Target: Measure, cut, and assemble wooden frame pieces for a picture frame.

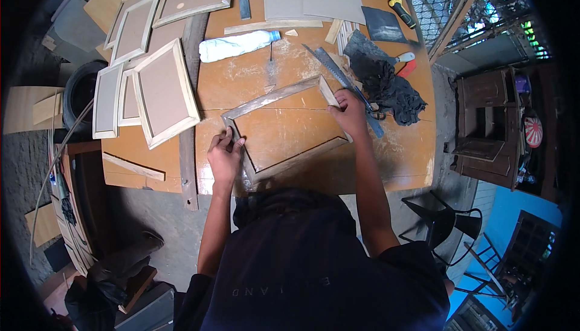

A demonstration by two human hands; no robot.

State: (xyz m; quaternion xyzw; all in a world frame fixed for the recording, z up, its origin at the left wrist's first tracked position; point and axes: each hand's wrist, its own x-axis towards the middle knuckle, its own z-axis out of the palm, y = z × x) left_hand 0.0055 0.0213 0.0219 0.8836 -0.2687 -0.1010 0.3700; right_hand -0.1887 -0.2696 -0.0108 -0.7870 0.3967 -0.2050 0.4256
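Observation:
An empty wooden picture frame (pixel 275 99) is held just over or on the orange-brown tabletop (pixel 229 80) in front of me; whether it touches the top I cannot tell. My left hand (pixel 225 153) grips its left side, thumb inside the frame. With its fingers curled over the right side, my right hand (pixel 350 111) holds the frame near the upper right corner. Just beyond that hand lie a hand saw (pixel 338 72) and a heap of black cloth (pixel 389 86).
Several backed frames (pixel 166 92) overlap at the left. A white bottle (pixel 237 46) with a blue cap lies beyond the frame, near wood strips (pixel 272 26). Farther right are a putty knife (pixel 403 58), dark sandpaper (pixel 383 24) and a yellow-black tool (pixel 401 9). A black chair (pixel 444 225) stands right.

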